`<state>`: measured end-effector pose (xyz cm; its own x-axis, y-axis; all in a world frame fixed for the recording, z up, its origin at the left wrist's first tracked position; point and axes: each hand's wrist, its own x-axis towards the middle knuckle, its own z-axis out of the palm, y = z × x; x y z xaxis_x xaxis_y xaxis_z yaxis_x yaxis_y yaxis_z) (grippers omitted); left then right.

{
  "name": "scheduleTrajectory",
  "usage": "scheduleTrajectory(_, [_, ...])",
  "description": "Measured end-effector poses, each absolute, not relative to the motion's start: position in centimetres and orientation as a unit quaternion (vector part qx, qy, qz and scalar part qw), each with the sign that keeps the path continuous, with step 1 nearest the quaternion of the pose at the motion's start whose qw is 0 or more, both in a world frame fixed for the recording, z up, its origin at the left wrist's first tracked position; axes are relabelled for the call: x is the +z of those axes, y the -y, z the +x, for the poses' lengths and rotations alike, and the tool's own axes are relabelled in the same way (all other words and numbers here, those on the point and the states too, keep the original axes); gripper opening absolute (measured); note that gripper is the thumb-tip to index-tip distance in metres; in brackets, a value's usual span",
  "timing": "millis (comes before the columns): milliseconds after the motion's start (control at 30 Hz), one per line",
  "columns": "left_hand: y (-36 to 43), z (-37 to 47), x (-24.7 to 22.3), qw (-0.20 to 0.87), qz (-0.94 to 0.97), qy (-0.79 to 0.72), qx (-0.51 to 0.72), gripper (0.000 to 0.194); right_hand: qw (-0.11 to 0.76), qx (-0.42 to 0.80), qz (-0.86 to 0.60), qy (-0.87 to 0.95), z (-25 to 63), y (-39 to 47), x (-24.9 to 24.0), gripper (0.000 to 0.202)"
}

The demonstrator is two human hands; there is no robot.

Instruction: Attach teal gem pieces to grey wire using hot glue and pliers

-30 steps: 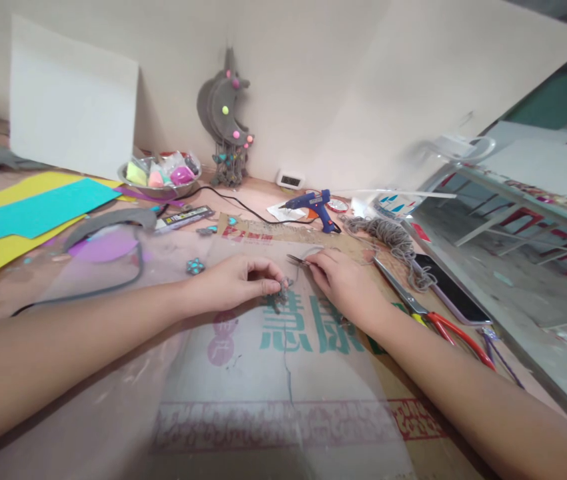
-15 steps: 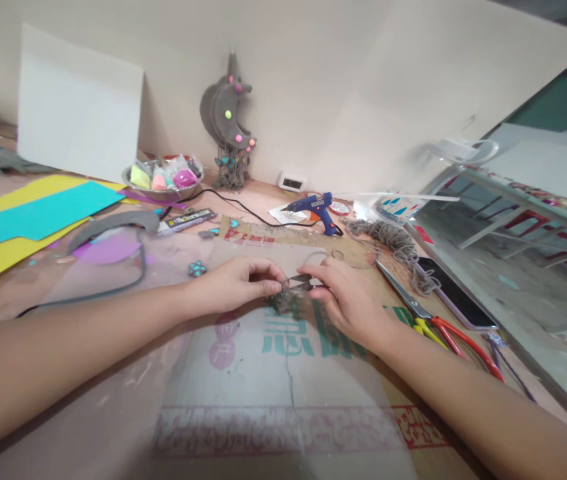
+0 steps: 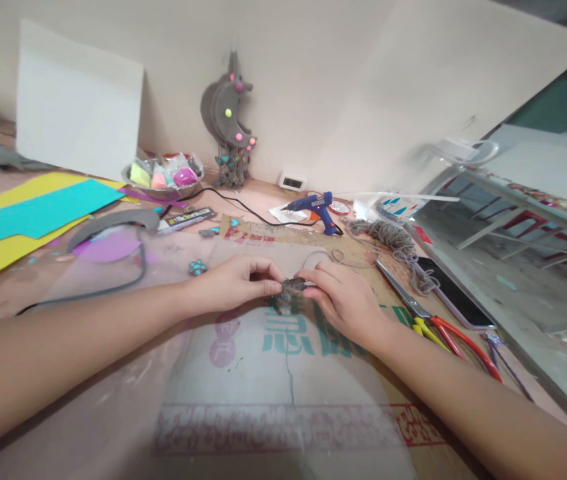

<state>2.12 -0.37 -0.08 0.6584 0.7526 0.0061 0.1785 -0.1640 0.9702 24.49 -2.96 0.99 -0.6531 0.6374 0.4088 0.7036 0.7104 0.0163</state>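
A small grey bundle (image 3: 284,299) is between my hands over the plastic-covered cardboard (image 3: 243,427), with a thin grey thread (image 3: 289,367) trailing down from it. My left hand (image 3: 246,283) pinches the bundle's left side between thumb and finger. On the other side, my right hand (image 3: 341,293) has its fingers pressed together on a small dark tool that touches the bundle; the tool is mostly hidden and blurred. A blue and grey beaded piece (image 3: 197,267) lies left of my left hand.
Beyond my hands lies a blue glue gun (image 3: 316,208). To the right are grey yarn (image 3: 393,240), red-handled scissors (image 3: 428,317) and a phone (image 3: 456,293). A bowl of coloured clay (image 3: 163,179) and yellow and turquoise sheets (image 3: 43,212) are at the left.
The tool in my right hand has turned, and its blades, seen spread before, now look closed against the bundle. My right fingers have drawn closer together. My left hand has barely moved.
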Motion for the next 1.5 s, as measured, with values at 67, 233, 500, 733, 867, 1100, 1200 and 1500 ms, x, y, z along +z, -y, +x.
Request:
scheduleTrajectory(67, [0.3,2.1,-0.2,0.562,0.717,-0.321,0.259,0.014,0.194,-0.096,-0.370,0.904,24.5,3.0,1.0,0.036])
scheduleTrajectory(233, [0.3,2.2,-0.2,0.569,0.711,-0.323,0.258,0.014,0.188,-0.094,-0.376,0.903,24.5,3.1,1.1,0.035])
scheduleTrajectory(500, [0.3,2.1,-0.2,0.559,0.720,-0.327,0.248,0.013,0.185,-0.086,-0.370,0.906,24.5,3.0,1.1,0.032])
scheduleTrajectory(733, [0.3,2.2,-0.4,0.574,0.706,-0.323,0.260,0.012,0.221,-0.050,-0.383,0.896,24.6,3.0,1.1,0.028])
scheduleTrajectory(867, [0.1,2.4,-0.7,0.589,0.691,-0.309,0.282,0.015,0.301,0.022,-0.443,0.844,24.9,2.5,0.9,0.027])
scheduleTrajectory(1100, [0.0,2.6,-1.1,0.596,0.681,-0.321,0.280,0.014,0.285,0.052,-0.482,0.827,25.3,0.8,0.1,0.044])
scheduleTrajectory(1200, [0.1,2.6,-1.0,0.596,0.682,-0.314,0.285,0.019,0.319,0.066,-0.461,0.825,25.1,1.2,0.3,0.042])
scheduleTrajectory(1500, [0.3,2.6,-0.8,0.581,0.698,-0.284,0.307,0.012,0.299,0.281,-0.441,0.798,23.2,3.7,0.9,0.046])
